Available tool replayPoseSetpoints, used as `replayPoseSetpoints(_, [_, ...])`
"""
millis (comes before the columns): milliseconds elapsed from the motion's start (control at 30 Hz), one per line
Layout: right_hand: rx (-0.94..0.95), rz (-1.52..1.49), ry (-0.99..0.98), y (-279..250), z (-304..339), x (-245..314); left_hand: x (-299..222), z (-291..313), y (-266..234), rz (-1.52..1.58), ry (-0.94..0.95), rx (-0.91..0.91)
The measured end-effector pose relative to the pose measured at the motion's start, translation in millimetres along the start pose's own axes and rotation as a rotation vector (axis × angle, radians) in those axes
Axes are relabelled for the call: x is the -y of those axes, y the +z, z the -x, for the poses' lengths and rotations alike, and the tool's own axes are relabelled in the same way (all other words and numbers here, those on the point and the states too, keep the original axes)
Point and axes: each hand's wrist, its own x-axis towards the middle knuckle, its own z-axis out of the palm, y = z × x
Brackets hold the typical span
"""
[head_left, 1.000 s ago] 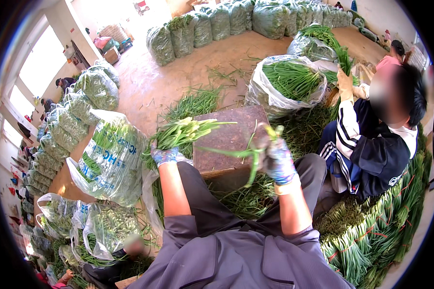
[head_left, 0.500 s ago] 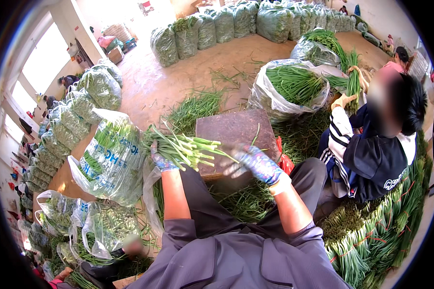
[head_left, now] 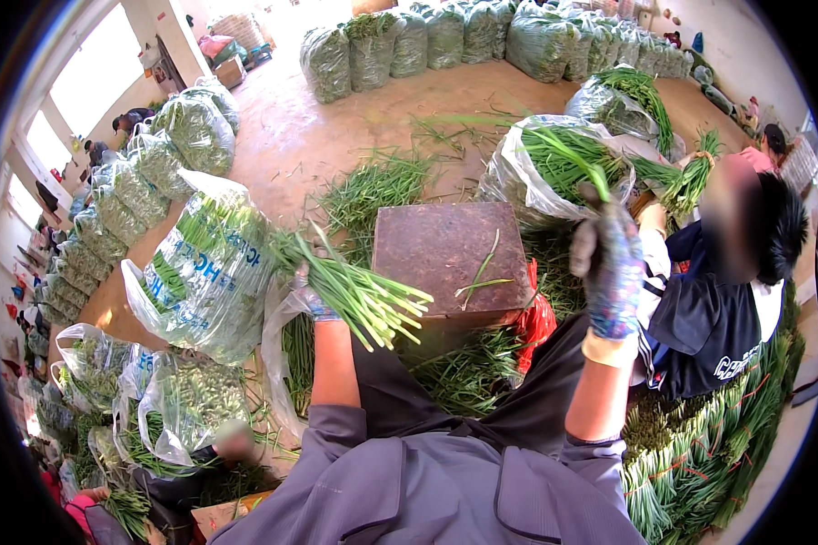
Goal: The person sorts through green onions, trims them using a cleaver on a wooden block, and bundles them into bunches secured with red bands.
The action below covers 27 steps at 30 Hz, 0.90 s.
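My left hand (head_left: 316, 292), in a patterned glove, is closed round a bunch of long green stalks (head_left: 373, 295). Their pale cut ends point right, over my lap. My right hand (head_left: 611, 263), gloved the same way, is raised on the right. Its fingers pinch a green stalk (head_left: 593, 174) whose far part is smeared by motion. Between my knees stands a brown block-like stand (head_left: 450, 245) with a couple of loose green stalks (head_left: 483, 284) on top. Red plastic ties (head_left: 538, 313) hang at its right side.
Close on my right sits a co-worker (head_left: 713, 291), near an open bag of green stalks (head_left: 554, 168). Tied bundles (head_left: 700, 454) are stacked below. A filled clear bag (head_left: 204, 272) stands left. Full bags (head_left: 370, 54) line the back; loose greens (head_left: 377, 195) litter the floor.
My right hand has moved from over the stand up and to the right, with a stalk in it. The bunch in my left hand has tilted, its pale ends now lower.
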Motion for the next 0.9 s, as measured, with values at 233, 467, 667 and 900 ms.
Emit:
replayPoseSetpoints(233, [0.488, 0.501, 0.243, 73, 25, -111, 36, 7, -5, 0.045, -0.019, -0.051])
replayPoseSetpoints(467, [0.722, 0.876, 0.118, 45, 67, -127, 40, 14, 6, 0.168, -0.115, 0.024])
replayPoseSetpoints(667, [0.544, 1.041, -0.159, 57, 62, -138, 58, 9, 15, 0.087, -0.108, 0.005])
replayPoseSetpoints(900, [0.431, 0.287, 0.154, 99, 73, -152, 42, 12, 7, -0.322, 0.089, -0.486])
